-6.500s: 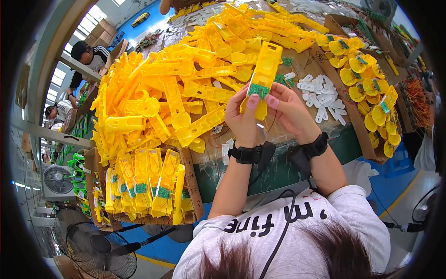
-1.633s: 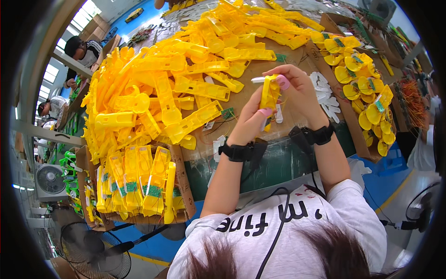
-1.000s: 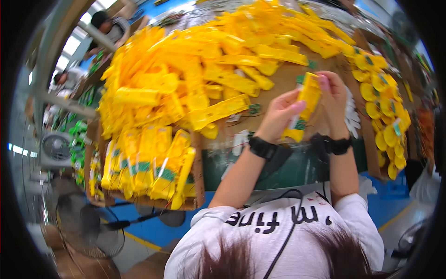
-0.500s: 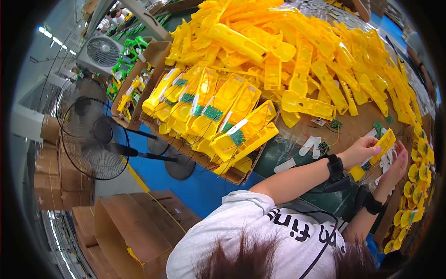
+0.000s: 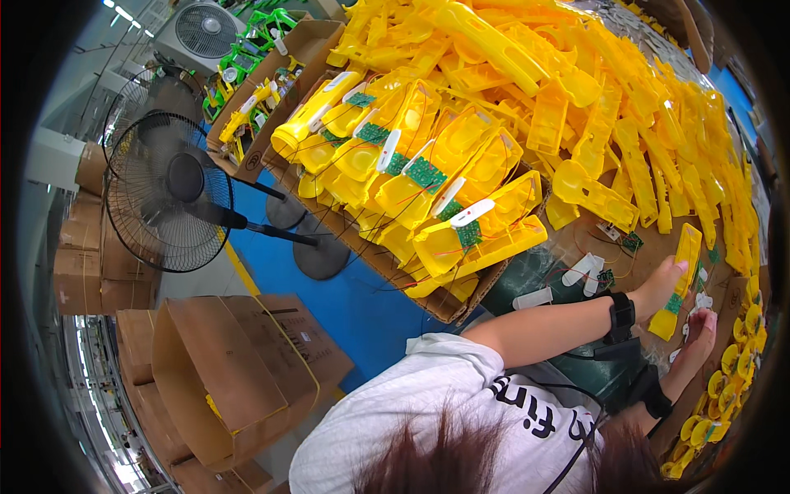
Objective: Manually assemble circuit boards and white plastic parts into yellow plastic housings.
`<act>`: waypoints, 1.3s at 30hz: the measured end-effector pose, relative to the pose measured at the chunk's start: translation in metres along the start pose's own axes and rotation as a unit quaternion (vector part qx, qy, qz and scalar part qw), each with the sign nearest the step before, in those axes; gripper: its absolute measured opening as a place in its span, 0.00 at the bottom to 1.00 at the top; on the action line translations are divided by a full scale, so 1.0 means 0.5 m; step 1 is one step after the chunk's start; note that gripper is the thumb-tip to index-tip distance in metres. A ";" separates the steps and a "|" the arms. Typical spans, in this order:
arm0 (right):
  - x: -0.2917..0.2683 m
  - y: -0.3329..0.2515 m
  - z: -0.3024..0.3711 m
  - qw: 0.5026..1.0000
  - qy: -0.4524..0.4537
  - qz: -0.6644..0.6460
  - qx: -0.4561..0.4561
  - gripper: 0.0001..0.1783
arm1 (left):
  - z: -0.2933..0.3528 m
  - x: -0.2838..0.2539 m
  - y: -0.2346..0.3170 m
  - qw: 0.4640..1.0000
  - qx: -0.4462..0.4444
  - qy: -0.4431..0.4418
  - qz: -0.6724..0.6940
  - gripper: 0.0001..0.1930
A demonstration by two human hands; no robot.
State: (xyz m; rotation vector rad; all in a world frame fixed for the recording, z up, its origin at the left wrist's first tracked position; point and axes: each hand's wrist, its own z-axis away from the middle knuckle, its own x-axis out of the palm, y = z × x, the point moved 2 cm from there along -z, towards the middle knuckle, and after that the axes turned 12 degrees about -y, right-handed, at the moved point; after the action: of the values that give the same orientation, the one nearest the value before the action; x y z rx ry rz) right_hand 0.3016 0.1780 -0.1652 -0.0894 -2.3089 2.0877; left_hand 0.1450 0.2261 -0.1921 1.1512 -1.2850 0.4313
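My left hand (image 5: pixel 656 288) grips a long yellow plastic housing (image 5: pixel 687 259) at its side. A green circuit board (image 5: pixel 674 304) sits in the lower part of this housing. My right hand (image 5: pixel 699 331) is just below and to the right of it, apart from the housing, with fingers stretched toward small white plastic parts (image 5: pixel 704 302); I see nothing held in it. To the left of my left hand, white plastic strips (image 5: pixel 583 270) and a flat white piece (image 5: pixel 533 298) lie on the green work surface, near a wired green circuit board (image 5: pixel 632 241).
A large heap of yellow housings (image 5: pixel 527 74) covers the table's far side. Left of my hands, a cardboard box (image 5: pixel 448 309) holds housings fitted with boards and wires. Round-ended yellow parts (image 5: pixel 728 360) line the right edge. A black fan (image 5: pixel 185 177) and open carton (image 5: pixel 239 370) stand left.
My right hand has come away from the yellow housing and moved down toward me. The left hand keeps its hold, and the housing now stands more lengthwise. The whole view has shifted.
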 end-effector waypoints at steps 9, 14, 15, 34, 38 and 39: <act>0.118 -0.026 0.043 0.982 -0.123 0.128 0.065 0.21 | 0.004 0.013 0.024 0.969 0.127 0.043 -0.205 0.10; 0.112 -0.008 0.037 0.993 -0.068 0.045 0.084 0.20 | 0.013 0.032 0.037 0.991 0.129 0.039 -0.018 0.11; 0.107 -0.002 0.036 0.993 -0.067 0.047 0.086 0.20 | 0.021 0.037 0.048 0.995 0.102 0.004 -0.017 0.12; 0.146 0.008 0.048 0.997 0.062 -0.026 -0.040 0.21 | 0.012 0.006 0.020 0.965 0.027 -0.017 -0.259 0.19; 0.141 0.004 0.052 0.995 0.076 -0.005 -0.062 0.21 | 0.015 0.013 0.015 0.971 0.009 -0.049 -0.235 0.19; 0.143 0.004 0.053 0.995 0.072 0.013 -0.063 0.20 | 0.016 0.013 0.014 0.970 -0.001 -0.051 -0.237 0.19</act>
State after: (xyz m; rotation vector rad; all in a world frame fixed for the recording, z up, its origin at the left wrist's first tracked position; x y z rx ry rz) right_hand 0.2287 0.1564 -0.1710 -0.2634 -2.3620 1.8768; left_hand 0.1374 0.2204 -0.1843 1.4427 -1.0477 0.0163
